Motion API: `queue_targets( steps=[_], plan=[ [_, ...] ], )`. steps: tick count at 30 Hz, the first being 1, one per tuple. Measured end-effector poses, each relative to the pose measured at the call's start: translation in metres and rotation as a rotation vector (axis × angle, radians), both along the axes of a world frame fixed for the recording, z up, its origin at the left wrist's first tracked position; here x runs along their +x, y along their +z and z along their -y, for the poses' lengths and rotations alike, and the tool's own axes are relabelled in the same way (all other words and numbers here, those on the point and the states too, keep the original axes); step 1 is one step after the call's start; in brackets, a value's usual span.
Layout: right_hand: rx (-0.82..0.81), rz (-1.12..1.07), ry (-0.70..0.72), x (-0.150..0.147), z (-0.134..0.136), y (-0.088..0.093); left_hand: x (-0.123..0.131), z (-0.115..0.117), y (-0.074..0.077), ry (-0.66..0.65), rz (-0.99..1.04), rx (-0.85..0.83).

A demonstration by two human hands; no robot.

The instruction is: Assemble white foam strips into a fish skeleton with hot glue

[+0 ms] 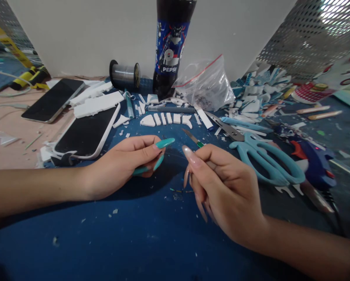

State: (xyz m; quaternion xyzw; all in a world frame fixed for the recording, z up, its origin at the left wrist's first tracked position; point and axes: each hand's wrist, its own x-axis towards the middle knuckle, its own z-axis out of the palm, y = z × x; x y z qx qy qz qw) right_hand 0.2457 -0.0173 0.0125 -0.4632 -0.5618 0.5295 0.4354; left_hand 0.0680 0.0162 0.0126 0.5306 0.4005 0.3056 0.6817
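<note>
My left hand (128,162) is closed in a pinch, thumb over curled fingers, with long teal nails. Opposite it, my right hand (224,187) also pinches, thumb against index finger. A faint, thin clear thread (176,155) seems to stretch between the two pinches. Just behind my right fingers shows a knife blade (191,136) with a green part; whether the hand touches it I cannot tell. Beyond both hands, white fish-skeleton pieces lie in a row on the blue mat: a head (148,120), several narrow segments (163,118) and a tail (187,120).
Light-blue scissors (268,162) and a blue glue gun (315,168) lie at right. Two phones, one dark (54,100) and one white-cased (85,132), lie left. Behind stand a Pepsi bottle (170,50), a spool of clear line (124,75), a zip bag (207,86) and scraps (254,97).
</note>
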Motion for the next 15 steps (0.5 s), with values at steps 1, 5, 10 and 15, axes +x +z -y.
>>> queue_targets(
  steps=[1, 5, 10, 15],
  plan=[
    [0.001, 0.004, 0.001, 0.0002, 0.0, -0.0004, -0.0002, 0.0, 0.0001, 0.001, 0.002, -0.002],
    [0.003, 0.012, -0.001, 0.0001, -0.0004, -0.0012, -0.0001, 0.0008, 0.0005, 0.007, 0.027, -0.028],
    [-0.004, 0.004, 0.019, -0.0006, -0.0001, 0.0, 0.0002, 0.0022, -0.0013, 0.013, 0.059, -0.058],
    [-0.084, -0.069, 0.085, -0.0007, -0.0019, -0.0007, 0.001, 0.0014, -0.0022, 0.025, 0.056, -0.046]
  ],
)
